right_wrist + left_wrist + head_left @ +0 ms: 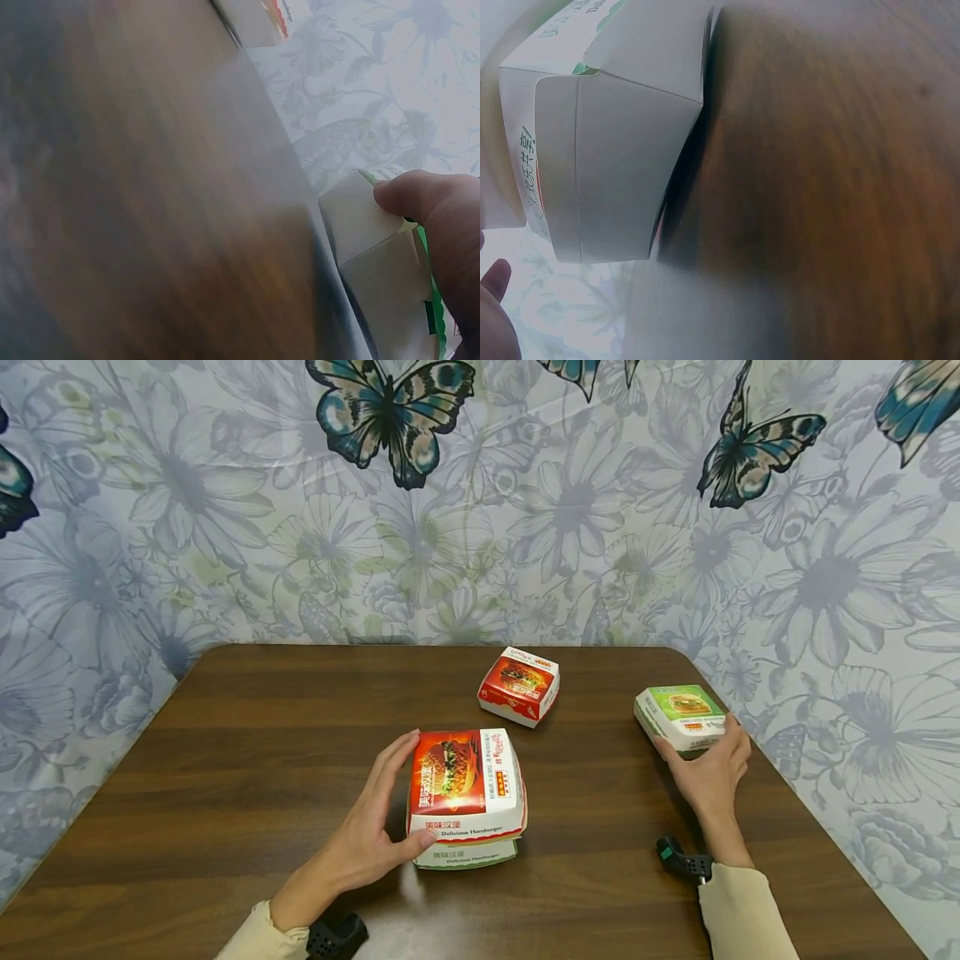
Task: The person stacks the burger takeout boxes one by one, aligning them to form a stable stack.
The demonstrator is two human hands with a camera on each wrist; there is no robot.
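Observation:
A large red-and-white hamburger box sits on top of a green-and-white one, making a stack in the middle of the table. My left hand lies along the stack's left side, fingers extended at the far corner and thumb over the front left corner. In the left wrist view a white side of a box stands close by. At the table's right edge, my right hand grips a small green-and-white hamburger box between thumb and fingers. The right wrist view shows the thumb pressed on its side.
A small red hamburger box stands behind the stack, turned at an angle, near the far edge of the brown wooden table. Beyond the table hangs a flower-and-butterfly patterned cloth.

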